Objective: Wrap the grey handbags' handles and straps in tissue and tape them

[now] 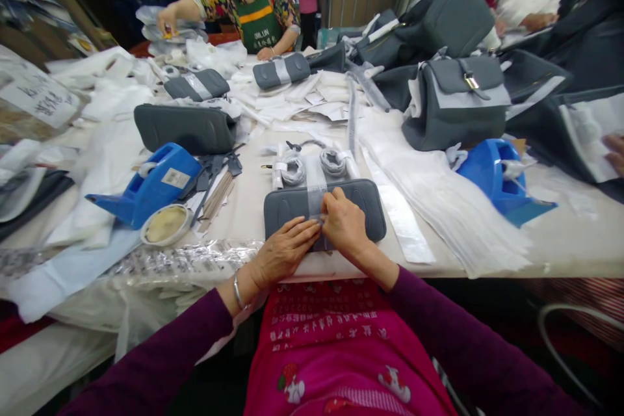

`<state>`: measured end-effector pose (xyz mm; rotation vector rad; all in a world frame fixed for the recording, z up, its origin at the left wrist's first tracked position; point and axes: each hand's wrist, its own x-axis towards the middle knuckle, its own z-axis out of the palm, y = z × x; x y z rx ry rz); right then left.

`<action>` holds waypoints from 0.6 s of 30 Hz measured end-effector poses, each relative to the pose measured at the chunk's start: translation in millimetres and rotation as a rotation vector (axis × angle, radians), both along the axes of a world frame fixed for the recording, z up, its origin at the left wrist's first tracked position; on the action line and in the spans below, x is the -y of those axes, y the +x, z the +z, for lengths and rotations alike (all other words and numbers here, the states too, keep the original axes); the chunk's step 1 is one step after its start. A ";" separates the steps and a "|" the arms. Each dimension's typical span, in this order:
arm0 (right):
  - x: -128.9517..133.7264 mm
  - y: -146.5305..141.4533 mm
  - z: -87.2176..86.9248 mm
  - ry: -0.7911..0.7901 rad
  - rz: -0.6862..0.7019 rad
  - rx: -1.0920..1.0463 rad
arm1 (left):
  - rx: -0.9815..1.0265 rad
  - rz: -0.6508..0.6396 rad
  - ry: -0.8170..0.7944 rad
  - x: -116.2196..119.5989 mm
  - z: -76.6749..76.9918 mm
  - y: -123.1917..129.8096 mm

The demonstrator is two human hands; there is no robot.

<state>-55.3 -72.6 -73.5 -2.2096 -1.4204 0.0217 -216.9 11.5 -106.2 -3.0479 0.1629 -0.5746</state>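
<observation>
A dark grey bag (368,205) lies at the table's front edge, its handles wrapped in white material behind it. Around its middle runs a translucent wrapping strip (316,185). My left hand (287,250) rests on the bag's front with fingers stretched out, the fingertips at the strip. Just right of it, my right hand (344,224) has its fingers closed in a pinch at the strip's lower part; what lies between the fingertips is mostly hidden.
Blue tape dispensers (168,175) stand on both sides, with a round dish (166,224) at the left one. More grey bags (185,130) and white wrapping (429,175) cover the table (575,253). A person in a green apron (263,23) works opposite.
</observation>
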 end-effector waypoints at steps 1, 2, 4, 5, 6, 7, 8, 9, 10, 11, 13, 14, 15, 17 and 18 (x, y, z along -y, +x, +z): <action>2.3 1.9 1.9 0.026 0.022 -0.052 | -0.004 0.004 -0.008 -0.2 0.6 0.3; 7.0 5.1 4.2 0.069 0.050 -0.120 | -0.007 0.009 -0.016 -0.3 1.2 0.5; 24.8 18.4 10.7 0.183 0.095 -0.307 | -0.016 0.011 -0.028 0.0 2.6 0.8; 37.8 29.6 15.3 0.237 0.104 -0.412 | -0.019 0.008 -0.028 0.5 3.4 1.0; 53.1 44.4 20.7 0.286 0.097 -0.505 | -0.021 0.005 -0.022 1.1 4.2 1.1; 70.1 63.1 27.0 0.332 0.071 -0.571 | -0.017 0.003 -0.011 1.4 4.7 1.1; 88.4 85.5 33.9 0.378 0.026 -0.602 | -0.010 -0.004 0.005 1.0 4.7 1.1; 107.6 111.2 41.4 0.433 -0.042 -0.593 | 0.001 -0.003 0.023 -0.6 4.0 1.2; 127.5 139.6 49.0 0.497 -0.137 -0.549 | 0.019 -0.005 0.043 -3.5 2.2 1.4; 147.7 169.3 56.7 0.565 -0.257 -0.482 | 0.035 -0.020 0.072 -7.6 -0.4 1.9; 187.3 226.4 69.9 0.639 -0.508 -0.361 | 0.089 -0.051 0.121 -17.8 -7.8 3.7; 205.0 250.5 74.5 0.618 -0.598 -0.350 | 0.105 -0.062 0.141 -22.7 -11.7 4.7; 220.0 270.1 77.2 0.573 -0.656 -0.368 | 0.115 -0.072 0.158 -26.8 -15.4 5.6; 239.6 293.8 76.8 0.464 -0.671 -0.462 | 0.124 -0.095 0.173 -31.6 -20.9 7.0; 243.8 298.5 74.4 0.420 -0.641 -0.515 | 0.143 -0.102 0.155 -32.2 -22.4 7.8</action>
